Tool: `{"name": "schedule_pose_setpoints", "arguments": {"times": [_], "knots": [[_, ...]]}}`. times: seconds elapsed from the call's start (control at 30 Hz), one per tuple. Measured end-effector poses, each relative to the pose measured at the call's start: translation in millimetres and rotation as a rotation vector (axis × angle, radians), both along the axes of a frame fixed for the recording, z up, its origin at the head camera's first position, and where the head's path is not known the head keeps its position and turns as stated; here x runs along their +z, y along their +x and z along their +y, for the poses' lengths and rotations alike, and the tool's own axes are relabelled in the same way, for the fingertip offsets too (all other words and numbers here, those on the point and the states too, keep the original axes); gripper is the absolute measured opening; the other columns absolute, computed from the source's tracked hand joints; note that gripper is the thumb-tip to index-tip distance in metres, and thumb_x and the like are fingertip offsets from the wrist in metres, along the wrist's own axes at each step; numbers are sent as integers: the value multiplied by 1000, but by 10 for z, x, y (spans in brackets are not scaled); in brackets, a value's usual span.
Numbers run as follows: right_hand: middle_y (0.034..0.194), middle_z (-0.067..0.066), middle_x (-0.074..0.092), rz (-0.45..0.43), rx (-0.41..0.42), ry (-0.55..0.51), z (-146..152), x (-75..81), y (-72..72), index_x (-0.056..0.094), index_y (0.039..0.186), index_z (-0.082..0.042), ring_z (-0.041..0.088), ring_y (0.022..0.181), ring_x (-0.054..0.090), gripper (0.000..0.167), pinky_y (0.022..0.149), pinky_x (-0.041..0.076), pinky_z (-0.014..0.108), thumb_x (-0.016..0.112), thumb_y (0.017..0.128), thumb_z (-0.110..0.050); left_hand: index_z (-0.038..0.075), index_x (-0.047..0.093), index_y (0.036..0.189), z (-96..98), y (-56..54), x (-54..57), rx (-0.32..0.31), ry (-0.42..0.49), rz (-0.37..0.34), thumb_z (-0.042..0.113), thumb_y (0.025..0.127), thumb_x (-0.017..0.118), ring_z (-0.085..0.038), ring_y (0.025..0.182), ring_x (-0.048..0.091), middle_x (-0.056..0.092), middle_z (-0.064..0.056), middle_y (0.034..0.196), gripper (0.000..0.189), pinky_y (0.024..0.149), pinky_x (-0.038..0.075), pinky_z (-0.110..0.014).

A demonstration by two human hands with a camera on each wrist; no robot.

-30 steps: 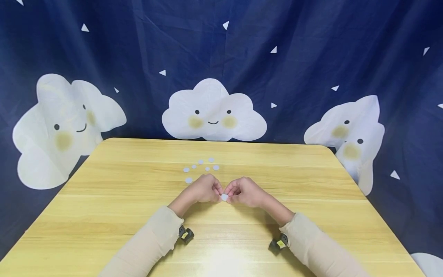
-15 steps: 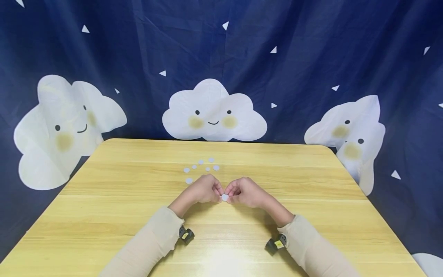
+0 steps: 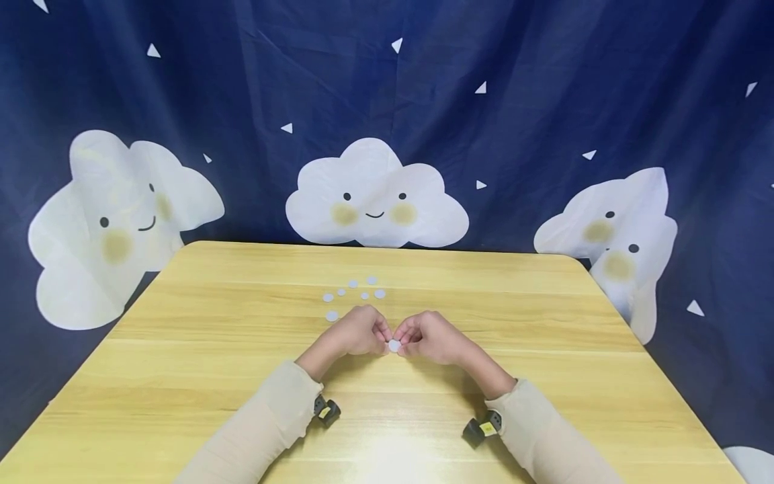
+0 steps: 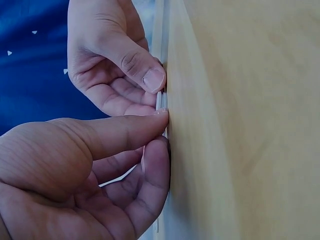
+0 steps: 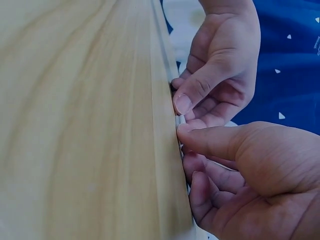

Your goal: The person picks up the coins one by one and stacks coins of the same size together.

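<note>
A small white round disc lies between my two hands at the middle of the table. My left hand pinches its left side with thumb and fingertips. From the opposite side, the thumb and bent fingers of my right hand pinch it too. In the left wrist view the disc's thin edge shows edge-on between the two thumbs, low at the tabletop. The right wrist view has the same edge between the thumb tips, with the fingers covering most of the disc.
Beyond my left hand, several similar white discs of differing sizes lie scattered flat, among them a larger one and a small one. A dark blue curtain with cloud prints hangs behind the table's far edge.
Both hands keep their pinch on the disc with hardly any motion. The right wrist has turned very slightly, and the whole head view has shifted a little.
</note>
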State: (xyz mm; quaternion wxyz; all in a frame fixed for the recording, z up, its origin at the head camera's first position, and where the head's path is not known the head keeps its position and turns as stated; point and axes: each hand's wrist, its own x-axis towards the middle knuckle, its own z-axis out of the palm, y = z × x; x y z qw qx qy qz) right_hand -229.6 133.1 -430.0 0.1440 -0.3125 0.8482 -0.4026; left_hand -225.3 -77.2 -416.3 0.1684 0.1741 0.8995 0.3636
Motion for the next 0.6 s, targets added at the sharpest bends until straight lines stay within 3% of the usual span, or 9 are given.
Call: {"name": "schedule_pose_setpoints", "arguments": {"times": [0.33, 0.6], "knots": [[86, 1, 72, 8, -3, 0, 19, -13, -3, 74, 99, -3, 11, 79, 66, 13, 74, 56, 24, 79, 87, -1, 9, 73, 84, 11, 4, 18, 0, 0, 8, 1, 78, 85, -16, 72, 60, 66, 0, 78, 16, 64, 52, -28], [86, -1, 71, -5, -7, 5, 6, -14, -10, 74, 99, -4, 10, 77, 64, 12, 75, 55, 24, 79, 88, -4, 7, 76, 90, -183, -114, 124, 62, 35, 27, 3, 79, 84, -16, 75, 62, 68, 0, 80, 14, 68, 53, -29]]}}
